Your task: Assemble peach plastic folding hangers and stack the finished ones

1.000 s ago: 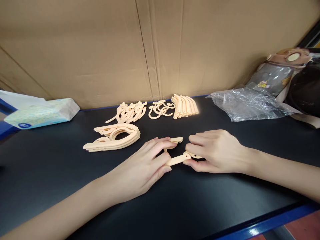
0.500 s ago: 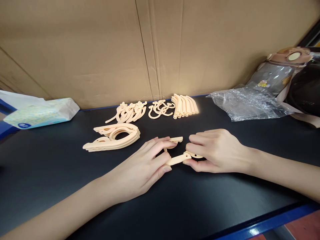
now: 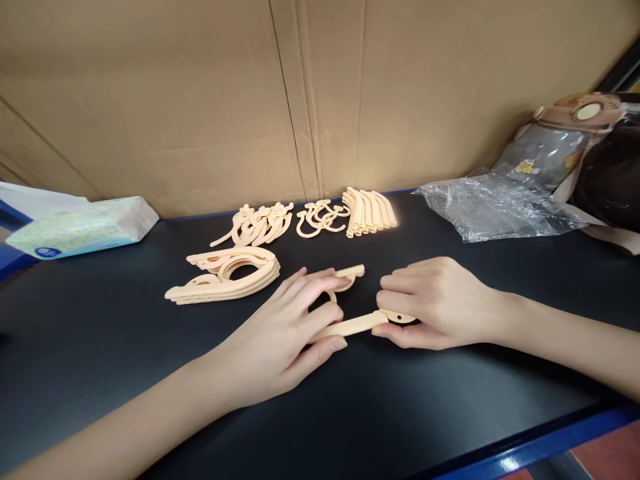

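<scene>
Cream plastic parts of a folding clothes hanger [image 3: 357, 325] lie between my two hands over the black table. My left hand [image 3: 295, 330] is closed around the hanger, thumb below and fingers above its front bar. The hanger's other arm tip [image 3: 353, 271] sticks out past those fingers. My right hand [image 3: 440, 303] pinches the bar's right end, where a small cream piece with a dark hole [image 3: 399, 317] shows under the fingers. Whether the two parts are joined there, I cannot tell. The right fingers hide much of that piece.
Left of centre lies a stack of folded hangers [image 3: 225, 291]. Behind it sit curved parts [image 3: 257, 235], hooks [image 3: 311, 234] and a row of hanger arms [image 3: 371, 210]. A tissue pack [image 3: 95, 227], crumpled plastic bag [image 3: 485, 207] and bottle [image 3: 550, 150] stand near the cardboard wall [image 3: 200, 100].
More of the front bar shows between my hands, and the hole at its right end is no longer visible. My right fingers and the small piece have shifted slightly right.
</scene>
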A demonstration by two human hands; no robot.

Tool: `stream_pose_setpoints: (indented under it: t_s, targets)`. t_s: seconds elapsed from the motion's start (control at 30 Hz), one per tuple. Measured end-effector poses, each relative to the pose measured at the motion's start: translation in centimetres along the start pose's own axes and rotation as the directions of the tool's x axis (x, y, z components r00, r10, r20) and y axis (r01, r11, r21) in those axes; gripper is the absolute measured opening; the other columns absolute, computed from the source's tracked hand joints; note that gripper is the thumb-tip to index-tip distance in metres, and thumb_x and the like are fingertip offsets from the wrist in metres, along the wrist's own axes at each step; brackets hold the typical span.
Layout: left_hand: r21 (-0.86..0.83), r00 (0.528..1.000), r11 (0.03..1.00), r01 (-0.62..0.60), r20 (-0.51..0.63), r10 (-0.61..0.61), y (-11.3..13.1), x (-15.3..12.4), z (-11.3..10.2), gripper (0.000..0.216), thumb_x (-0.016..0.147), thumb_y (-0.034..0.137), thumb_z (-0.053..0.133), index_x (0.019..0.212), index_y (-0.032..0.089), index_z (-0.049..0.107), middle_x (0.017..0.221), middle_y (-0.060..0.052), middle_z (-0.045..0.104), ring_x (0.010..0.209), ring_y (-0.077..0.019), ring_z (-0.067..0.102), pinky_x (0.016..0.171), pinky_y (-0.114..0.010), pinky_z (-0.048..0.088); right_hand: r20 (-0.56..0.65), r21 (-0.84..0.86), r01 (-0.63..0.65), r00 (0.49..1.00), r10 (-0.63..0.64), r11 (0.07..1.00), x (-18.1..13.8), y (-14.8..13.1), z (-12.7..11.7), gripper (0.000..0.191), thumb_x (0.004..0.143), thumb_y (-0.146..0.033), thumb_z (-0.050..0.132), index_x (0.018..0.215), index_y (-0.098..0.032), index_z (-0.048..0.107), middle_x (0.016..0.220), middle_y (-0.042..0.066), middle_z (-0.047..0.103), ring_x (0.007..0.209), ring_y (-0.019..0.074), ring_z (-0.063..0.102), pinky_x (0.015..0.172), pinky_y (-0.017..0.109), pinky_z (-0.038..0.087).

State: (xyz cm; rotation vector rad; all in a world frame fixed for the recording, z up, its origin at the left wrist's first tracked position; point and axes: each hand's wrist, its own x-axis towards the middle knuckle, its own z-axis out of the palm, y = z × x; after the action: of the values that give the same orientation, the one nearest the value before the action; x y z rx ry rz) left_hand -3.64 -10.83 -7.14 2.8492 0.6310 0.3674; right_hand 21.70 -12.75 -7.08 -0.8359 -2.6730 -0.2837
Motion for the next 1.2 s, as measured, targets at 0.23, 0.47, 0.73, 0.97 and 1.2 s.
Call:
stream_pose_setpoints:
  t_s: [0.23, 0.47, 0.73, 0.97, 1.2]
  targets:
    - [-0.114, 0.991, 0.985, 0.128, -0.016, -0.130, -0.2, -0.2, 0.2, 0.047, 0.084, 0.054, 0.059, 0.115, 0.021, 0.047, 0.147, -0.013, 0.034, 0.138, -0.0300, 0.029, 0.109, -0.045, 0.036, 0.073, 0.326, -0.002, 0.997, -0.023, 0.945, 0.0, -0.7, -0.5, 0.018, 0.082, -0.034, 0.057, 0.078, -0.018, 0.052, 0.065, -0.004, 0.048, 0.057, 0.0105, 0.038, 0.054, 0.025, 0.027]
    - [-0.272, 0.969, 0.938, 0.215, -0.061, -0.239, -0.1, -0.1, 0.1, 0.022, 0.094, 0.025, 0.044, 0.116, 0.024, 0.048, 0.142, -0.009, 0.039, 0.132, -0.0241, 0.040, 0.097, -0.037, 0.051, 0.097, 0.378, 0.027, 0.993, -0.069, 0.925, 0.6, -1.8, -1.2, 0.003, 0.074, -0.015, 0.055, 0.076, -0.016, 0.056, 0.077, 0.002, 0.054, 0.069, 0.0134, 0.042, 0.063, 0.027, 0.033]
    - [-0.269, 0.953, 0.940, 0.209, -0.157, -0.257, -0.3, 0.0, 0.3, 0.026, 0.088, 0.013, 0.049, 0.111, 0.024, 0.050, 0.136, -0.007, 0.045, 0.124, -0.0209, 0.050, 0.083, -0.029, 0.058, 0.053, 0.282, 0.102, 0.991, -0.122, 0.954, 0.4, -1.4, -0.8, 0.010, 0.084, -0.017, 0.054, 0.082, -0.016, 0.063, 0.098, 0.007, 0.059, 0.084, 0.0159, 0.050, 0.079, 0.029, 0.040]
    - [-0.211, 0.938, 0.953, 0.219, -0.223, -0.265, -0.2, -0.1, 0.4, 0.024, 0.087, 0.016, 0.052, 0.110, 0.025, 0.050, 0.131, -0.005, 0.048, 0.116, -0.0179, 0.054, 0.065, -0.018, 0.057, 0.117, 0.196, 0.149, 0.978, -0.174, 0.969, 0.3, -1.3, -0.9, 0.019, 0.092, -0.017, 0.045, 0.093, -0.015, 0.064, 0.103, 0.009, 0.060, 0.087, 0.0171, 0.054, 0.068, 0.028, 0.041]
    - [-0.094, 0.931, 0.976, 0.195, -0.296, -0.215, 0.2, -0.1, 0.5, 0.021, 0.088, 0.015, 0.052, 0.107, 0.023, 0.051, 0.127, -0.006, 0.051, 0.115, -0.0193, 0.054, 0.095, -0.034, 0.050, 0.152, 0.348, 0.052, 0.982, -0.111, 0.936, 0.4, -1.8, -0.9, 0.014, 0.089, -0.017, 0.050, 0.093, -0.017, 0.063, 0.108, 0.008, 0.060, 0.092, 0.0149, 0.057, 0.070, 0.025, 0.044]
